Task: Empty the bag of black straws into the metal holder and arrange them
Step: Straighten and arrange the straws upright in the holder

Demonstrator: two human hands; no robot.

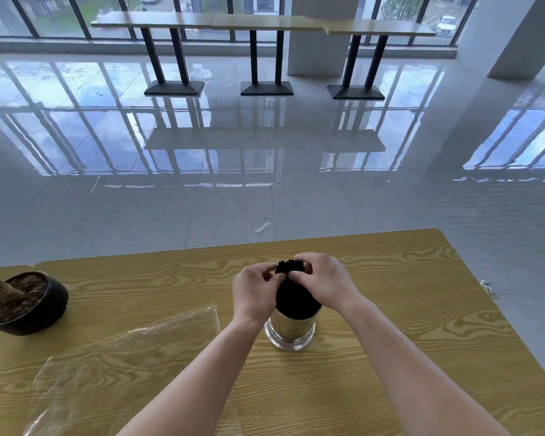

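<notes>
Both hands are up at the straw tops: left hand [255, 289] and right hand [323, 280] curl their fingers around the upper end of the black straws [294, 298], one from each side, thumbs meeting in front. Whether they pinch a few straws or the whole bundle is hard to tell from here. The bundle stands in the metal holder [290, 328], a dense, matte black mass fanning slightly above the shiny rim, tips bunched unevenly between the fingers. The holder sits mid-table [422, 309], well back from the far edge and the right edge, bare wood all round it. Left of it lies the clear bag [132, 357], flat and crumpled, near the left forearm. Farther left, a dark plant pot [29, 303] sits by the table's far-left corner.
</notes>
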